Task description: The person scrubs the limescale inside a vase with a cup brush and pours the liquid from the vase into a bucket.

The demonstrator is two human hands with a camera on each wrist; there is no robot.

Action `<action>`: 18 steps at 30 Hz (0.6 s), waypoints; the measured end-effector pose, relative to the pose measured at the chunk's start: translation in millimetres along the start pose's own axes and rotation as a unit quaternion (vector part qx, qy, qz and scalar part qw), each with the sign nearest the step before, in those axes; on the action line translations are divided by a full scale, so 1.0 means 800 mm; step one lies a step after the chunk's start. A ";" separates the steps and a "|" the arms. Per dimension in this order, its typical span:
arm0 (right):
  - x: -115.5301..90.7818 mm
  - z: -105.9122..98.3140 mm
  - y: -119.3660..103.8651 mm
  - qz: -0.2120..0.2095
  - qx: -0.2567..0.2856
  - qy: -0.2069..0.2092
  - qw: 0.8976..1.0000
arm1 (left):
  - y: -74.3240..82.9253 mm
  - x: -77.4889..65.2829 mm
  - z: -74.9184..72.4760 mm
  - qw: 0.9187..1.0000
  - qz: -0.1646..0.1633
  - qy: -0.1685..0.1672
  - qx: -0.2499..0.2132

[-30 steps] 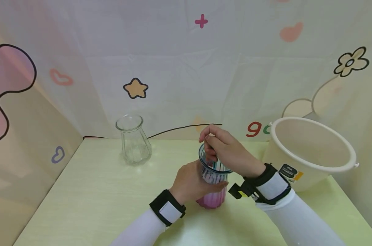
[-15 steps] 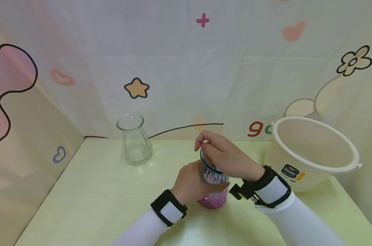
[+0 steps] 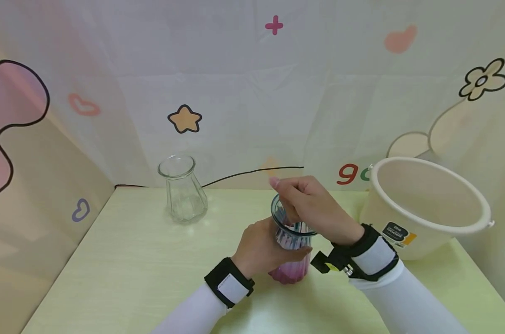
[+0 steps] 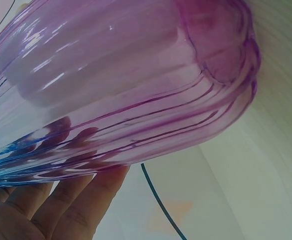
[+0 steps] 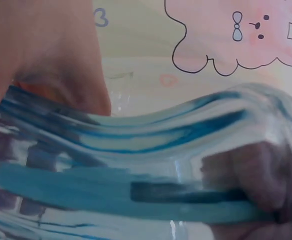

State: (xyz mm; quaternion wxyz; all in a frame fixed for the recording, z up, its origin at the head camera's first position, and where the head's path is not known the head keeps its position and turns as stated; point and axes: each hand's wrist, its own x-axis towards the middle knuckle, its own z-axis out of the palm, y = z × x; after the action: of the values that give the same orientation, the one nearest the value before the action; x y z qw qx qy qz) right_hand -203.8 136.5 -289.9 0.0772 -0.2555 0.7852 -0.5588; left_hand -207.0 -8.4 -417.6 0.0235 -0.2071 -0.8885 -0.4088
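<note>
A ribbed glass vase (image 3: 292, 266), blue at the mouth and pink at the base, stands tilted slightly on the table. My left hand (image 3: 261, 241) grips it round the upper part, thumb across the front. My right hand (image 3: 315, 208) is at the mouth, its lower fingers reaching inside the rim. Through the glass in the left wrist view shows a pale, round-ended shape (image 4: 101, 70). A teal strip (image 5: 86, 187) crosses the glass in the right wrist view. The right fingertips are hidden, so I cannot tell what they hold.
A clear glass vase (image 3: 185, 199) stands at the back left of the pale table (image 3: 123, 269). A large cream bucket (image 3: 382, 204) stands at the right, close to my right wrist. A printed cloth (image 3: 227, 93) hangs behind the table.
My right hand dips lower at the vase's mouth, then turns so that a fingertip or thumb tip points up and left. My left hand keeps its grip; the vase barely moves.
</note>
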 end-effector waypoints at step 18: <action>-0.001 -0.013 0.004 -0.058 0.162 0.048 0.984 | 0.000 -0.001 0.001 1.000 0.013 0.003 0.015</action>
State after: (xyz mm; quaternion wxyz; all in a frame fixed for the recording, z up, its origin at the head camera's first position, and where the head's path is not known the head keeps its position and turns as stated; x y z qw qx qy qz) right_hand -208.3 146.2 -289.2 0.0471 -0.2577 0.6710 -0.6936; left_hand -206.2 -8.2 -418.1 0.0345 -0.2166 -0.8919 -0.3955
